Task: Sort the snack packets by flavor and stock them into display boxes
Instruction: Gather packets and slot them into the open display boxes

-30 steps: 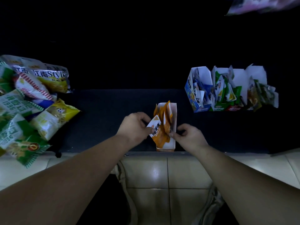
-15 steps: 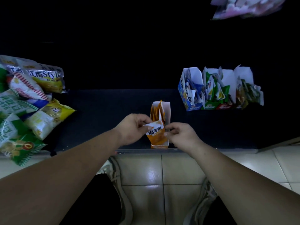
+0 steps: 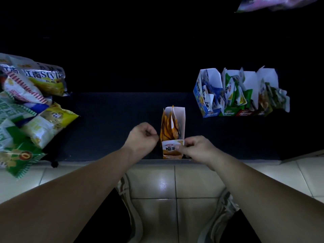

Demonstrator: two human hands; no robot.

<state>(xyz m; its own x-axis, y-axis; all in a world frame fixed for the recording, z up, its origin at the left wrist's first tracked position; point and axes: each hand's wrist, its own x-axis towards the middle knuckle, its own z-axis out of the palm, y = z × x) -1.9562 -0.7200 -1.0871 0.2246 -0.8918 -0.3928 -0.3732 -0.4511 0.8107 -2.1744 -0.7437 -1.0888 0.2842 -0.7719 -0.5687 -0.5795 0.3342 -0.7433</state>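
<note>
Orange display box [image 3: 181, 120], one; right hand [image 3: 198, 149] pinches its front packet [image 3: 171, 146].

The orange display box [image 3: 181, 120] stands near the front edge of the dark table [image 3: 108, 123], with orange packets [image 3: 168, 128] upright inside it. The right hand [image 3: 196, 148], at 4 o'clock of the box, pinches the front packet [image 3: 172, 147] at the box's near end. The left hand [image 3: 142, 137] is a curled fist just beside the box at 9 o'clock; nothing shows in it. A row of three filled boxes [image 3: 235, 102] stands at 2 o'clock, and a heap of snack bags [image 3: 31, 106] lies at 9 o'clock of the view.
</note>
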